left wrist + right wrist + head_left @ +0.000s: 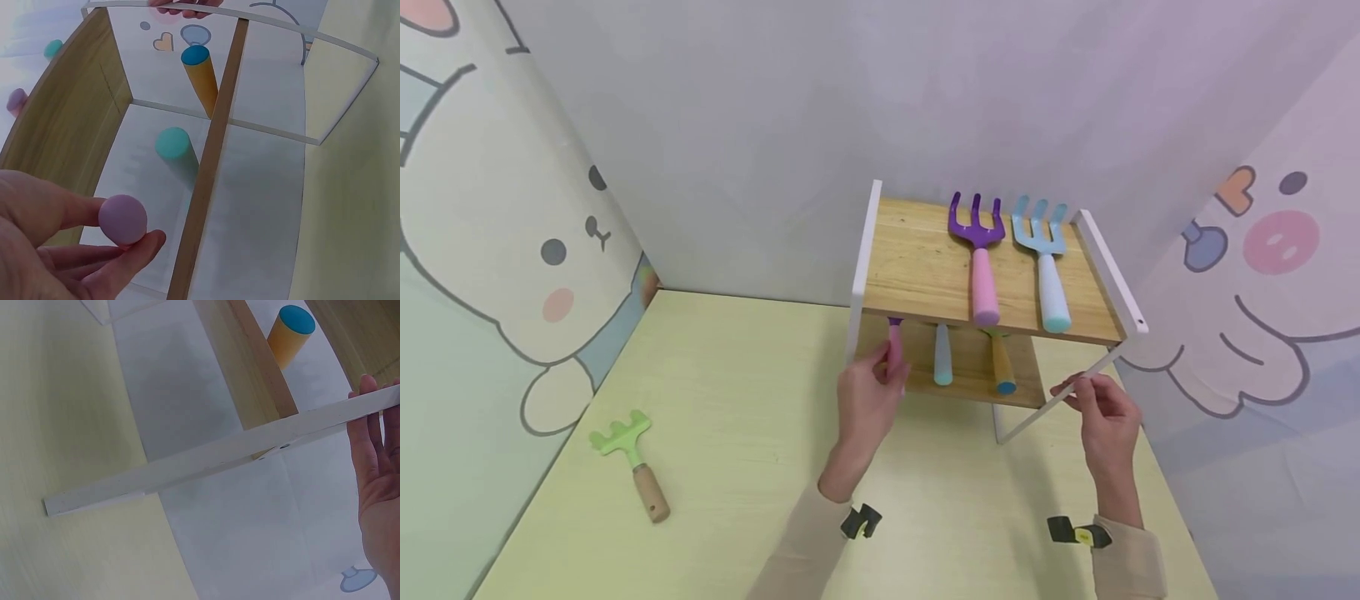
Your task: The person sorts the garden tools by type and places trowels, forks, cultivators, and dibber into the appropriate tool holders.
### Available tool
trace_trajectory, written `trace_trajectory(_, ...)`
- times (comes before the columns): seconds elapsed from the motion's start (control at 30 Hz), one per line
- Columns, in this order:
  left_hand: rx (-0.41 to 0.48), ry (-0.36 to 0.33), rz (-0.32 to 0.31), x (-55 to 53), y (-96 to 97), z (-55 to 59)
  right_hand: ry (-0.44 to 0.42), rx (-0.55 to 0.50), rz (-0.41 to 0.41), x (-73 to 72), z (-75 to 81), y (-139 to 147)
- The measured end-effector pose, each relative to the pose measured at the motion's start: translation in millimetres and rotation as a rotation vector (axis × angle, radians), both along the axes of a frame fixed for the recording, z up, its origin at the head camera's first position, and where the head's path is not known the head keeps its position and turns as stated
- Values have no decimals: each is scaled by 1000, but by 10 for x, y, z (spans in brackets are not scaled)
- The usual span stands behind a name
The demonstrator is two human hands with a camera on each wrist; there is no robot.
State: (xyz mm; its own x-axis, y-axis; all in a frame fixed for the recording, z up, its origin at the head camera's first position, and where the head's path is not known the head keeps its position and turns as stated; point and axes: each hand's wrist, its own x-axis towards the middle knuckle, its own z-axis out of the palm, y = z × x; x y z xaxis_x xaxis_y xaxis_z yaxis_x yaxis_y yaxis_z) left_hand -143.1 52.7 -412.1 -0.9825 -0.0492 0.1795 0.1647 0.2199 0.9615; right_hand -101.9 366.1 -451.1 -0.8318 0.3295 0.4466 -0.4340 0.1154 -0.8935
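Observation:
A two-tier wooden shelf (910, 258) with white metal side frames stands on the table. On its lower board (955, 397), my left hand (871, 396) pinches the end of a pink handle (123, 220) between thumb and fingers; its purple head is mostly hidden under the top board. Beside it lie a tool with a pale blue handle (943, 357) and another with an orange, blue-ended handle (1002, 365). At the right side, my right hand (1105, 417) holds the white frame leg (206, 453), fingers behind it. A purple hand fork (984, 283) and a light blue hand fork (1051, 287) lie on top.
A green hand rake (637, 458) with a wooden handle lies on the table (737, 400) to the left. Grey cloth (737, 150) hangs behind the shelf, and cartoon-printed panels (1285, 275) stand on both sides.

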Motion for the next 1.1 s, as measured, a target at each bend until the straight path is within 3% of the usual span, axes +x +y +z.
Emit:
trace_trajectory(0.2, -163, 45, 54, -63, 60, 5, -29, 25, -39, 6, 26, -14)
trace_trajectory(0.4, -269, 59, 86, -110, 101, 22, 18, -7, 7, 0, -3, 2)
trace_trajectory(0.7, -318, 10, 98, -138, 141, 76, 30, -33, 27, -4, -17, 1)
trace_trajectory(1.1, -345, 30, 123, -179, 194, 34, -18, 7, -31, 1, -4, -11)
